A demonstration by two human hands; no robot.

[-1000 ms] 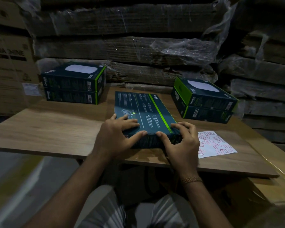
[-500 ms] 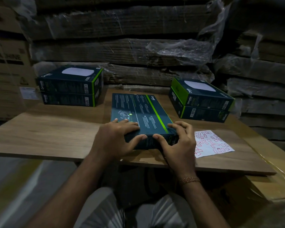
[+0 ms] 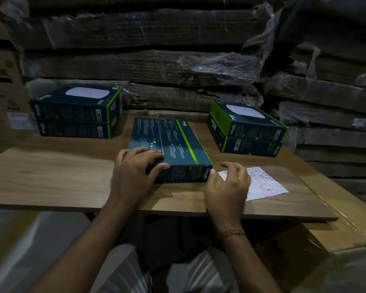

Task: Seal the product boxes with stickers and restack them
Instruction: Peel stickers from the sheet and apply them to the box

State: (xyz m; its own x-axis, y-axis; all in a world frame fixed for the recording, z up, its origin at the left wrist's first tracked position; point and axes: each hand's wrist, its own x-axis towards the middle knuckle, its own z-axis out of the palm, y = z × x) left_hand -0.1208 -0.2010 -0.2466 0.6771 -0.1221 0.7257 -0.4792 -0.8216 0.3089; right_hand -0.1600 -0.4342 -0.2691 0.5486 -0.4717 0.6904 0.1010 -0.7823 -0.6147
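Observation:
A dark teal product box with a green stripe lies flat in the middle of the wooden table. My left hand holds its near left corner, fingers on top and thumb on the front face. My right hand hovers just right of the box's near right corner, fingers loosely curled and holding nothing, above the left edge of a white sticker sheet with red stickers. A stack of two boxes stands at the back left, and another stack of two boxes at the back right.
Plastic-wrapped flattened cardboard is piled behind and to the right of the table. A brown carton stands at the left. A taped cardboard box sits below the table's right end. My knees are under the front edge.
My right hand has let go of the box's near right corner and moved right over the sticker sheet. The left hand keeps its hold on the box.

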